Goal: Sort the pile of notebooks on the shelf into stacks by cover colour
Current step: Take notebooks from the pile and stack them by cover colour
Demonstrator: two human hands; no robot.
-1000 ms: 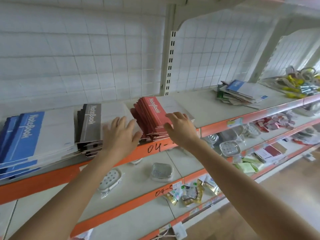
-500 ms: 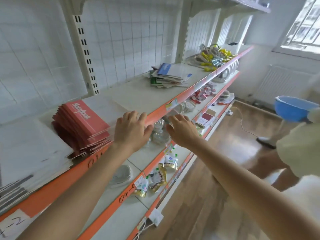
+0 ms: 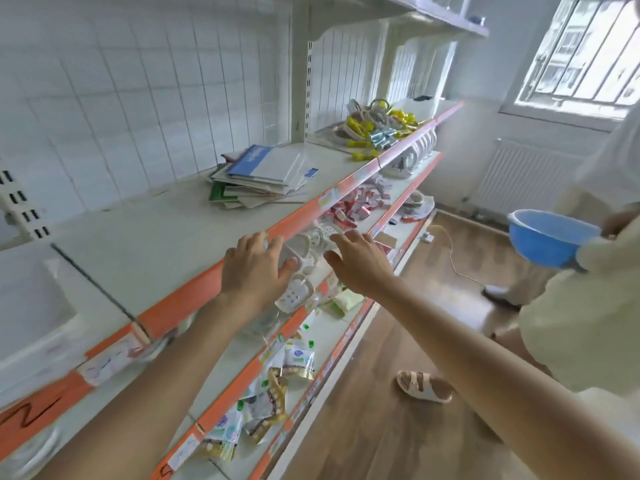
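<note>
While my left hand (image 3: 256,268) and right hand (image 3: 360,261) hover by the orange front edge of the shelf (image 3: 166,233), fingers loosely spread, holding nothing, the notebook pile (image 3: 263,178) lies farther along, toward the back edge: blue, green, pale covers mixed. I reckon it all remains to sort.

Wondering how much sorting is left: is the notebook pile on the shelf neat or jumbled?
Jumbled. The notebook pile lies askew, covers at different angles, blue on top, green corner poking out below.
</note>
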